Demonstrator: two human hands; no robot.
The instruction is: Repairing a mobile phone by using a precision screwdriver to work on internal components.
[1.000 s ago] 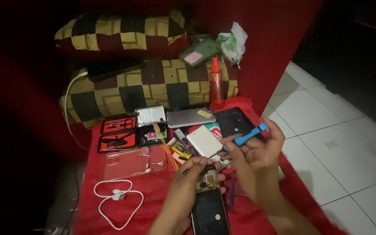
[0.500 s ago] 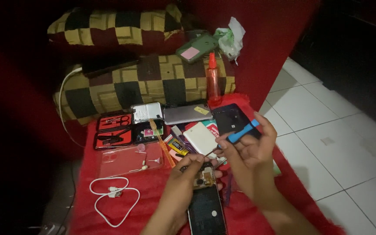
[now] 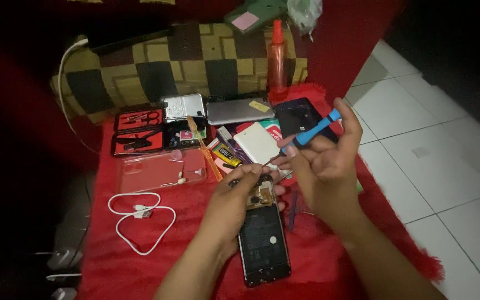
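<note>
An opened phone (image 3: pixel 263 238) lies face down on the red mat (image 3: pixel 140 266), its black battery and circuit board exposed. My left hand (image 3: pixel 239 206) rests on the phone's upper end, fingers curled over the board. My right hand (image 3: pixel 322 158) hovers just right of it and holds a blue-handled screwdriver (image 3: pixel 313 130), tip angled down toward the phone's top.
On the mat lie a white cable (image 3: pixel 140 218), a clear phone case (image 3: pixel 159 170), a red tool kit (image 3: pixel 137 132), an orange pry tool (image 3: pixel 204 147), a white battery (image 3: pixel 258 143), phone backs (image 3: pixel 239 110) and a red spray bottle (image 3: pixel 276 58). Checkered cushions behind; white floor tiles (image 3: pixel 434 161) right.
The view has shifted closer and lower over the mat. My right hand with the screwdriver has stayed above the phone's top; my left hand has closed over the board.
</note>
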